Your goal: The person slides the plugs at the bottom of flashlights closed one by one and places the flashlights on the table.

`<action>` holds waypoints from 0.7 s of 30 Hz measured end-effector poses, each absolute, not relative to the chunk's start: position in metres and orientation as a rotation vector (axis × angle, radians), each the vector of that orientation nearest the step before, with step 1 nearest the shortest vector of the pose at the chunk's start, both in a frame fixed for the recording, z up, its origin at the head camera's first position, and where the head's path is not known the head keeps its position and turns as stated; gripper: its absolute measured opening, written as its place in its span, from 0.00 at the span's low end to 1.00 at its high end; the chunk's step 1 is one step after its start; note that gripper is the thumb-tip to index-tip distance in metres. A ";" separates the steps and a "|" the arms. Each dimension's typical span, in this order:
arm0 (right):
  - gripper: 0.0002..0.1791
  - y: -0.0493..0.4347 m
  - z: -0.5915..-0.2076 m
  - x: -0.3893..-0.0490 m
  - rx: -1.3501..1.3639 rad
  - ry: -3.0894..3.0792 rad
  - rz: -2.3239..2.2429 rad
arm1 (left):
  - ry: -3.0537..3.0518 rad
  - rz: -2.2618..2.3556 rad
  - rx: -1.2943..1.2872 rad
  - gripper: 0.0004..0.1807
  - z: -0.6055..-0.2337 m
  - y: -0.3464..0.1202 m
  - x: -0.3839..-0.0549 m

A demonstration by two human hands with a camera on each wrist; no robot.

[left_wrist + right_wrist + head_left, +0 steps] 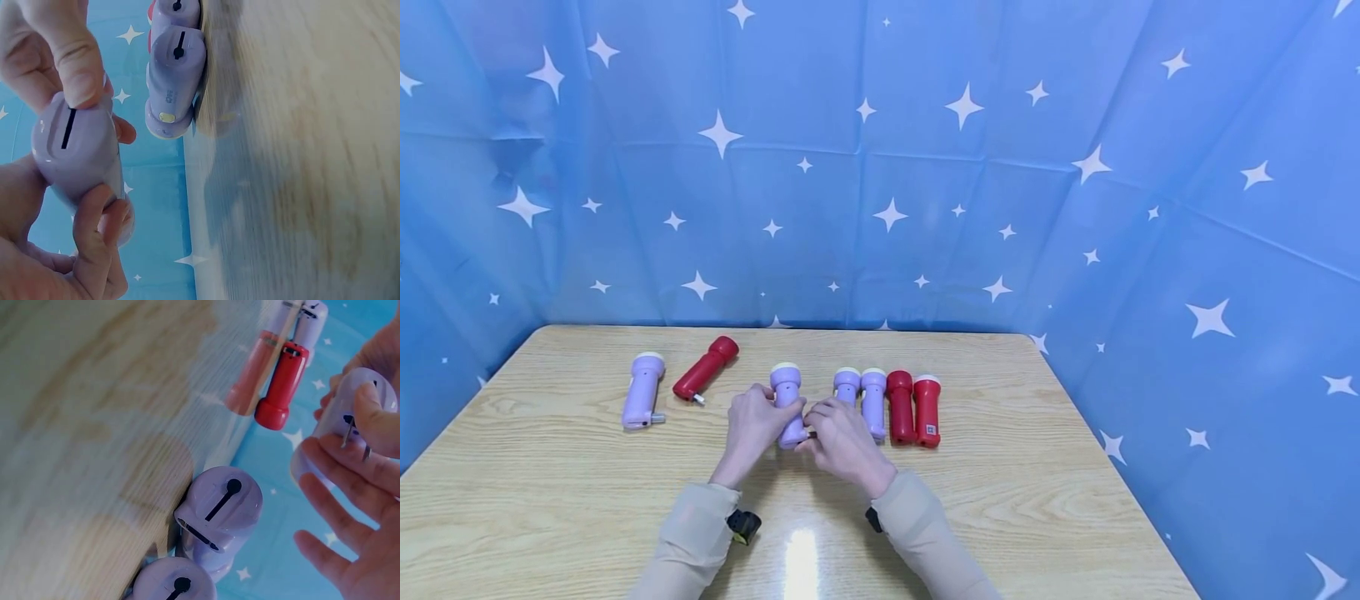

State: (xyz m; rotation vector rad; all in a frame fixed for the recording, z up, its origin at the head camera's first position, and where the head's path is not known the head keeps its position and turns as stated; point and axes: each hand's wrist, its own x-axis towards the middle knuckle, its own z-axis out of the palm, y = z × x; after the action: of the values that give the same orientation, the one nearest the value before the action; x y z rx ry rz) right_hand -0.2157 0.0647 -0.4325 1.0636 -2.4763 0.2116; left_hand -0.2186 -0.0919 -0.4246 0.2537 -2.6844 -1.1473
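Observation:
A lavender flashlight (786, 390) is between both hands near the middle of the table, its pale head pointing away from me. My left hand (754, 422) grips its body from the left side. My right hand (844, 440) is at its base end, thumb pressing on the slotted end face and index finger against the side. Two metal plug prongs (347, 432) stick out there, beside the right thumb and index finger. The other right fingers (324, 551) are spread out straight. In the left wrist view, a black slot shows on the flashlight's base (76, 147), partly under the thumb.
Just right of the hands stand two more lavender flashlights (872, 402) and two red ones (901, 408) in a row. To the left lie a lavender flashlight (642, 392) and a tilted red flashlight (706, 369), both with prongs out. A starry blue curtain (820, 192) hangs behind the wooden table (1037, 500).

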 end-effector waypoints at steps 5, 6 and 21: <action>0.14 0.065 -0.432 -0.215 1.041 -2.477 0.225 | -2.683 -1.129 0.252 0.25 -0.425 -0.088 -0.218; 0.14 0.065 -0.432 -0.215 1.036 -2.478 0.227 | -2.682 -1.128 0.254 0.25 -0.425 -0.088 -0.219; 0.16 0.065 -0.431 -0.215 0.984 -2.477 0.239 | -2.662 -1.143 0.271 0.27 -0.426 -0.083 -0.219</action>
State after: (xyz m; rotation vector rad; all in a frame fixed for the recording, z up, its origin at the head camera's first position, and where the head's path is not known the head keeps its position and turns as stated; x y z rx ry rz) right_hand -0.2148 0.0653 -0.4305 0.9840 -2.4767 0.2391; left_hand -0.2195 -0.0830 -0.4258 0.2711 -2.6616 -1.1430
